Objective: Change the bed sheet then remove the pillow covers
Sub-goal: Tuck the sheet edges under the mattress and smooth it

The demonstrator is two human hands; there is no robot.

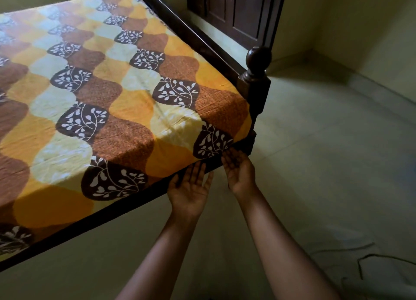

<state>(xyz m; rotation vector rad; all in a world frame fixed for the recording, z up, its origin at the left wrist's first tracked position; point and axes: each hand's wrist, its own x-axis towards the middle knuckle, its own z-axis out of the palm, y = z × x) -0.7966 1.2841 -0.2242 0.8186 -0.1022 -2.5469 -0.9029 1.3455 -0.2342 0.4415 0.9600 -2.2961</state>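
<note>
A bed sheet [108,101] patterned in yellow, orange, brown and cream with dark leaf motifs lies stretched flat over the mattress. Its near edge hangs down the mattress side to the dark wooden bed frame [126,207]. My left hand [190,187] is palm up with straight fingers, its fingertips touching the sheet's lower edge beside the frame. My right hand [238,169] is also palm up with straight fingers, fingertips at the sheet's edge near the bed's corner. No pillow is in view.
A dark wooden corner post [257,74] with a round knob stands at the bed's right corner. A dark wooden cabinet [236,9] stands behind it. Pale tiled floor [326,164] spreads to the right, with thin cables [360,261] lying at lower right.
</note>
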